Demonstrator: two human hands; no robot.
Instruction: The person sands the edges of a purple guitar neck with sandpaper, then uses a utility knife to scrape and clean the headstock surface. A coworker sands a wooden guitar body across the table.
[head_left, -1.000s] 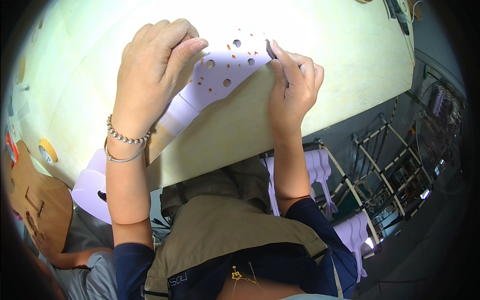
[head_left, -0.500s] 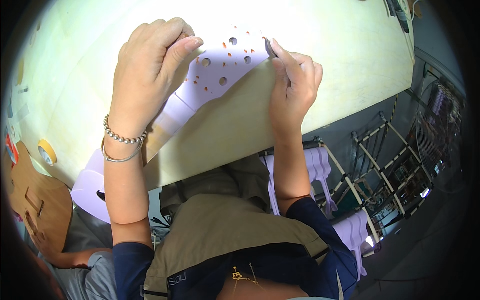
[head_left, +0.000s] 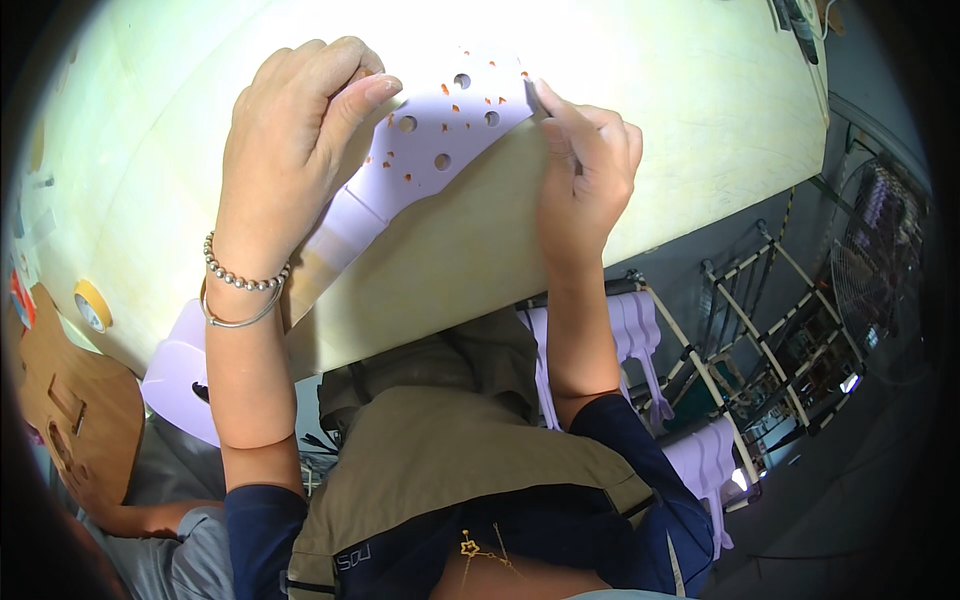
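Below, nearest the camera, an olive apron (head_left: 450, 450) over dark blue sleeves is seen, with both forearms raised toward a pale wooden table (head_left: 700, 120). A beaded bracelet (head_left: 245, 280) and a thin bangle are worn on the left wrist. Further up, a lilac guitar neck (head_left: 400, 180) is laid slantwise across the table, its far end, a headstock pierced with round holes, lying between the two hands, its near end reaching down past the table's front edge. The left hand (head_left: 295, 150) is curled over the neck just below the headstock, fingers bent and thumb pressed on the lilac surface. The right hand (head_left: 585, 180) is closed round a small dark tool (head_left: 532, 95), whose tip is set against the headstock's right edge; the kind of tool cannot be told. At left, a roll of yellow tape (head_left: 92, 305) is lying on the table, and a brown wooden guitar body (head_left: 65, 405) is held by another person. At right, more lilac necks (head_left: 640, 320) are hung on a metal rack (head_left: 760, 340).
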